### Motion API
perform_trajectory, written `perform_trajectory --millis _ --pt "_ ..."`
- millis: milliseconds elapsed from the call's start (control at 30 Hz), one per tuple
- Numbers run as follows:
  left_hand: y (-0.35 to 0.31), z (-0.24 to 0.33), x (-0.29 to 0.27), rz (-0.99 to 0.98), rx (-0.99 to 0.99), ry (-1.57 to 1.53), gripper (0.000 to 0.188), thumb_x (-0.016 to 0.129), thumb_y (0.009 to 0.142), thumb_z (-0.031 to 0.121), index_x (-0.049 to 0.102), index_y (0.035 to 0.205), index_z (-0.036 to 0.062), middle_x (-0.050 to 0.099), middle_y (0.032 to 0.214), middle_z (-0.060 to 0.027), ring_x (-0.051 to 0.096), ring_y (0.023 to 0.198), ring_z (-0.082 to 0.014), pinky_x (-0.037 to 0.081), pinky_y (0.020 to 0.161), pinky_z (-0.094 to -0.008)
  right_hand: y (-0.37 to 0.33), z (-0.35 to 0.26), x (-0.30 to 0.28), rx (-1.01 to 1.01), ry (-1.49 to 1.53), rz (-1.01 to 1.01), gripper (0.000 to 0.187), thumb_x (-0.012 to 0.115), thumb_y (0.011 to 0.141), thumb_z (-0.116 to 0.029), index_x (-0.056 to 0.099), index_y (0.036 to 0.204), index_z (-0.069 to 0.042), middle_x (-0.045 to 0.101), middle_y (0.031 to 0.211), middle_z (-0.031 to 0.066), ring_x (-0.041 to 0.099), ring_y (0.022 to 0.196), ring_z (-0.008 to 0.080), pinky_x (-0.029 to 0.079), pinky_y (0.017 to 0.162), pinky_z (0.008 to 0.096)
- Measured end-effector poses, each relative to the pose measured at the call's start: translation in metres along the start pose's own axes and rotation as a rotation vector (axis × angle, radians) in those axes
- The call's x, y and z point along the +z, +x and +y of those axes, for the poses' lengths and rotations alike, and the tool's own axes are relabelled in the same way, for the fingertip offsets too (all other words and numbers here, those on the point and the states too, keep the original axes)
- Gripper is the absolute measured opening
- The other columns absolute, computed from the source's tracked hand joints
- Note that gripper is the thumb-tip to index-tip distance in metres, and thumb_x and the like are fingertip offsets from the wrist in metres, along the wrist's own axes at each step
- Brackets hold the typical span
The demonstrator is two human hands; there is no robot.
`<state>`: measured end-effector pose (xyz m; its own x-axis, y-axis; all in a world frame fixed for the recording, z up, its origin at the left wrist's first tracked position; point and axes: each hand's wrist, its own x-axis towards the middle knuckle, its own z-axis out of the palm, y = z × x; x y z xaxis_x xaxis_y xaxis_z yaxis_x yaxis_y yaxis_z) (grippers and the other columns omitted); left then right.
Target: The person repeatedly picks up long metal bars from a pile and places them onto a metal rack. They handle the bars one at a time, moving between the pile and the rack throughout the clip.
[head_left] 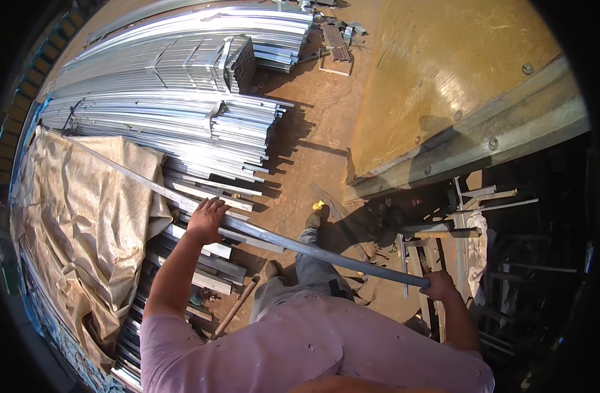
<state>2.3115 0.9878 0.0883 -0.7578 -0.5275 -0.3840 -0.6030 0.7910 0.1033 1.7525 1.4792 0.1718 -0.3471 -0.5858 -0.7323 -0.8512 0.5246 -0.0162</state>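
A long grey metal bar point(313, 251) runs across in front of my body, from the tarp at the upper left to my right side. My right hand point(440, 286) is closed around its near end. Farther along, my left hand point(207, 216) grips the bar from above, its fingers curled over the far side. The bar's far end lies over a beige tarp point(97, 216). Below my left hand, the ends of several metal profiles point(211, 281) stick out from under the tarp.
Bundles of shiny metal profiles point(162, 124) lie stacked at the far left. A large yellow panel with a bolted metal edge point(470, 157) stands at the right. Offcuts point(444, 232) fill a shaded rack beside my right arm. A rusty rod point(234, 308) leans near my feet.
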Motion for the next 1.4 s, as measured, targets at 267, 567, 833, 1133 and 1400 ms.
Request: perform_trajectory --millis 267,567,833,1133,1400 --pt "-0.005 0.069 -0.043 -0.233 -0.216 0.135 0.042 0.082 0.072 0.044 0.079 0.107 0.021 0.076 0.105 -0.0133 0.071 0.103 -0.0323 0.056 0.096 -0.0425 -0.108 0.024 -0.036 0.056 0.102 0.112 0.028 0.071 0.069 -0.02 0.077 0.097 -0.017 0.072 0.095 0.0128 0.068 0.099 0.0342 0.054 0.085 0.0475" --pt "0.06 0.44 -0.048 -0.171 0.095 0.111 0.033 0.071 0.078 0.042 0.077 0.09 0.0115 0.076 0.093 -0.0165 0.074 0.091 -0.0358 0.059 0.082 -0.0474 -0.234 0.258 0.072 0.897 0.355 1.533 0.047 0.074 0.081 -0.012 0.062 0.126 -0.002 0.067 0.116 0.0158 0.06 0.119 0.031 0.042 0.109 0.0474" --pt "0.06 0.8 -0.109 -0.271 0.941 -0.309 0.062 0.08 0.075 0.025 0.051 0.124 -0.0009 0.072 0.1 -0.0264 0.07 0.094 -0.0444 0.056 0.081 -0.0507 -0.154 0.164 0.142 -0.554 2.864 1.0 0.032 0.07 0.096 -0.047 0.061 0.101 -0.016 0.064 0.093 0.005 0.062 0.094 0.0244 0.049 0.091 0.0461" --pt "0.051 0.409 -0.023 -1.041 0.334 -0.218 0.048 0.084 0.076 0.029 0.071 0.113 0.0019 0.075 0.1 -0.0117 0.071 0.094 -0.0224 0.054 0.083 -0.0381 -0.302 0.403 0.137 -0.125 2.78 1.472 0.043 0.069 0.096 -0.046 0.054 0.073 -0.013 0.051 0.062 0.0009 0.053 0.056 0.0181 0.048 0.057 0.0336" --pt "0.042 0.331 -0.02 -0.605 0.045 -0.126 0.037 0.086 0.072 0.024 0.075 0.099 0.0 0.074 0.083 -0.0122 0.071 0.08 -0.018 0.055 0.071 -0.0369 -0.265 0.356 0.096 -0.29 2.674 1.536 0.043 0.068 0.096 -0.049 0.061 0.113 -0.01 0.068 0.104 0.0072 0.067 0.089 0.026 0.055 0.083 0.0476"
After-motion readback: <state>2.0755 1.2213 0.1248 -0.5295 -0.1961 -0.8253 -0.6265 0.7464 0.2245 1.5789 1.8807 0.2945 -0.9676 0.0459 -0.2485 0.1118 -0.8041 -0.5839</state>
